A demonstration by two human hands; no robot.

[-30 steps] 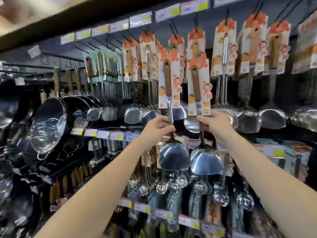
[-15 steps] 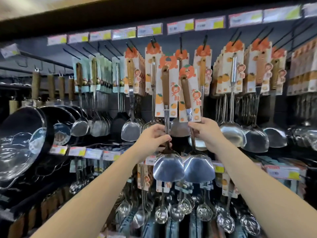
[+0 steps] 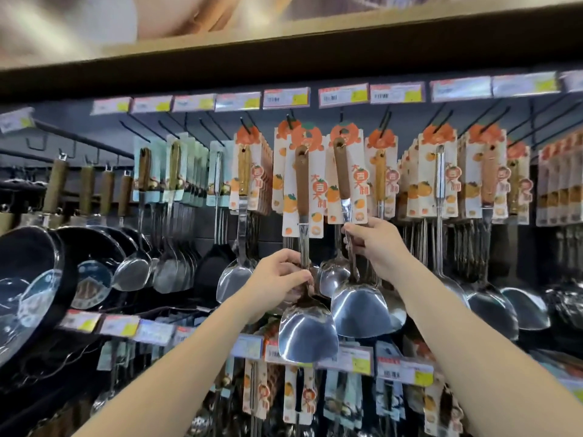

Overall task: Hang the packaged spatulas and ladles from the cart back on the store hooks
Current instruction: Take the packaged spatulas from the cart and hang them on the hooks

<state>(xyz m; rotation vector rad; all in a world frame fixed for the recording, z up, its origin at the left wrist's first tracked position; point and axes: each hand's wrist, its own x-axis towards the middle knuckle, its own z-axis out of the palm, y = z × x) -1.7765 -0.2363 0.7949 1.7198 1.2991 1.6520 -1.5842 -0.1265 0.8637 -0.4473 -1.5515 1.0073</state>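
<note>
I hold two packaged steel spatulas with brown wooden handles and orange-fruit backing cards up against the hook wall. My left hand (image 3: 280,275) grips the metal shaft of the left spatula (image 3: 307,329), just below its card. My right hand (image 3: 375,247) pinches the shaft of the right spatula (image 3: 362,310). The card tops reach the height of the black store hooks (image 3: 291,119); whether either card is on a hook I cannot tell. The cart is out of view.
More carded spatulas and ladles (image 3: 440,184) hang right and left of my hands. Black pans (image 3: 34,279) hang at the far left. Price-tag rails (image 3: 344,96) run above and below. A lower row of utensils (image 3: 299,395) hangs beneath.
Both hands have raised the spatulas higher toward the top row of hooks, and my view has tilted upward. The grips are the same.
</note>
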